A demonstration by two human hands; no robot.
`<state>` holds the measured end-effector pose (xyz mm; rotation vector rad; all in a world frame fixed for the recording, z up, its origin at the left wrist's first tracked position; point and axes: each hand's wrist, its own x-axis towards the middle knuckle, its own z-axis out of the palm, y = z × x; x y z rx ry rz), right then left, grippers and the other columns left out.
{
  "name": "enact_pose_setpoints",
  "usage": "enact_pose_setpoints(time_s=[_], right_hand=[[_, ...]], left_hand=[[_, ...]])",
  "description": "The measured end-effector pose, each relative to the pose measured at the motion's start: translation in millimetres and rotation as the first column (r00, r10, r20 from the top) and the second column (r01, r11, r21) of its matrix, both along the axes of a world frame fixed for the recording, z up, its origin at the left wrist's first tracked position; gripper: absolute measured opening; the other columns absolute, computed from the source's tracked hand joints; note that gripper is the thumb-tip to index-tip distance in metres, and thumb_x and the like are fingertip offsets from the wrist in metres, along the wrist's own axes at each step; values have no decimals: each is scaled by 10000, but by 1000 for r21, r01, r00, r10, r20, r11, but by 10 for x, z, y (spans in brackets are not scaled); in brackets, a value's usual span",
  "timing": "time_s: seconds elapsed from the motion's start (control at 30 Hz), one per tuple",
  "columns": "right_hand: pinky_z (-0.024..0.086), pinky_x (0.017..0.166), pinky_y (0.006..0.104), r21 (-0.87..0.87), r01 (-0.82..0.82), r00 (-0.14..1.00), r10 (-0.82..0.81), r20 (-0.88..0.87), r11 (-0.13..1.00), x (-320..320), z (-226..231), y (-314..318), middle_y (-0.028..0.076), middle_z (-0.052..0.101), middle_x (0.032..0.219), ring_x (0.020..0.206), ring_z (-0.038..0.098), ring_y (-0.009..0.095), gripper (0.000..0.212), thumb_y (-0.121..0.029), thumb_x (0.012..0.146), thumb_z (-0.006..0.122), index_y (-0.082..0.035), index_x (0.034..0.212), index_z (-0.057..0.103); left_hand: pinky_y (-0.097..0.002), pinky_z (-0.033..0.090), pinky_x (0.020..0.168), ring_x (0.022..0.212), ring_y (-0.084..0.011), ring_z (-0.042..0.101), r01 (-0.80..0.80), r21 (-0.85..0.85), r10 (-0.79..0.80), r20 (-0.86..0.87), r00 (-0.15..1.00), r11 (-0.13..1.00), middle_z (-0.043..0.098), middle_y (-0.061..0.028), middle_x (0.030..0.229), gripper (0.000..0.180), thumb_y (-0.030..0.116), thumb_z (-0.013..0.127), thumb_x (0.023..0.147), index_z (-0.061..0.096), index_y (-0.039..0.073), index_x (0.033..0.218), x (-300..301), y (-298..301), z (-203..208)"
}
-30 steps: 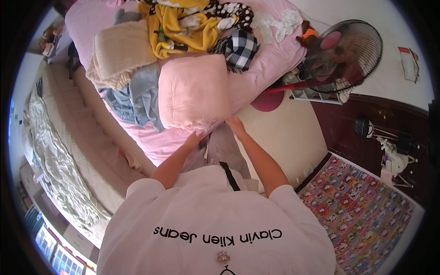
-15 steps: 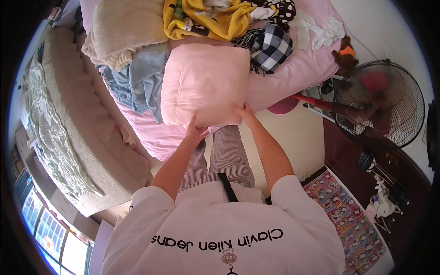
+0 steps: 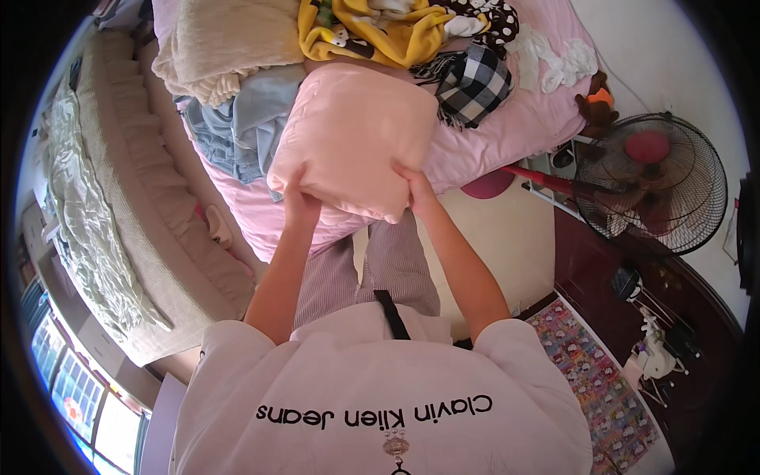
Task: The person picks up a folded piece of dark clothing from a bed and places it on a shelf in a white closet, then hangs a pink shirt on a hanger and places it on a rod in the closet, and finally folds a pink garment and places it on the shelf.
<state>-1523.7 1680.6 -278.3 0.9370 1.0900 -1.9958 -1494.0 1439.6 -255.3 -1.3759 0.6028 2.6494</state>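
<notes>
A thick, folded pale-pink quilt (image 3: 360,131) lies tilted on the near part of the bed, its front edge toward my legs. My left hand (image 3: 301,202) grips that edge by the left corner, thumb on top and fingers hidden beneath. At the right corner my right hand (image 3: 416,190) holds the quilt the same way. Directly left of it are crumpled blue-grey clothes (image 3: 257,115). Behind it lies a yellow patterned blanket (image 3: 388,36), with a black-and-white checked cloth (image 3: 473,85) to its right.
A fluffy cream blanket (image 3: 229,39) is heaped at the bed's far left. White cloth (image 3: 566,63) and a brown soft toy (image 3: 599,103) lie at the far right. A standing fan (image 3: 651,182) occupies the right side. On the left stands a beige covered sofa (image 3: 150,229).
The quilt has turned a little clockwise, its near left corner shifting left and up. My left hand has moved left to that corner; my right hand has barely shifted.
</notes>
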Motion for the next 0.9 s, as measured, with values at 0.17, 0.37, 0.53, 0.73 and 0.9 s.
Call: enact_pose_setpoints(time_s=[0.17,0.37,0.53,0.73,0.9], right_hand=[[465,856,290,-54,-121,992,122,24,991,297,-206,-496,106,602,1099,1038,576,193,537,-337,823,672,-27,1228,505],[342,993,452,-2,-194,976,194,96,981,717,-480,-753,85,418,1338,1226,412,266,810,-460,759,705,-105,1367,306],[320,993,472,-11,-32,995,33,99,999,827,-696,-646,73,418,1337,1226,399,286,822,-509,739,708,-157,1364,306],[279,987,474,82,-37,990,26,137,996,594,-658,-594,51,371,1382,1249,374,257,944,-605,676,715,-177,1395,280],[295,997,447,107,21,996,-30,84,994,533,-834,-587,54,379,1380,1269,361,256,940,-561,687,733,-158,1402,275]], left_hand=[[-374,479,846,952,-210,593,-14,-110,14,3,1000,994,608,-80,1027,385,170,621,817,516,31,1160,-77,-558,-227],[-328,445,728,769,-167,553,587,-575,-155,626,764,570,571,-60,839,385,177,720,677,569,16,992,132,-1307,-604],[-393,373,966,1083,-288,497,321,-855,-340,468,816,-406,540,-160,1111,664,304,799,629,517,-53,1112,-257,-1306,-525],[-361,435,936,1116,-272,544,698,-701,-755,537,377,-151,540,-201,1226,920,513,801,600,472,-54,1246,-824,-1102,-778],[-341,462,906,1068,-255,580,799,-593,-829,492,266,-95,570,-193,1194,970,549,796,590,462,-57,1269,-997,-1162,-872]])
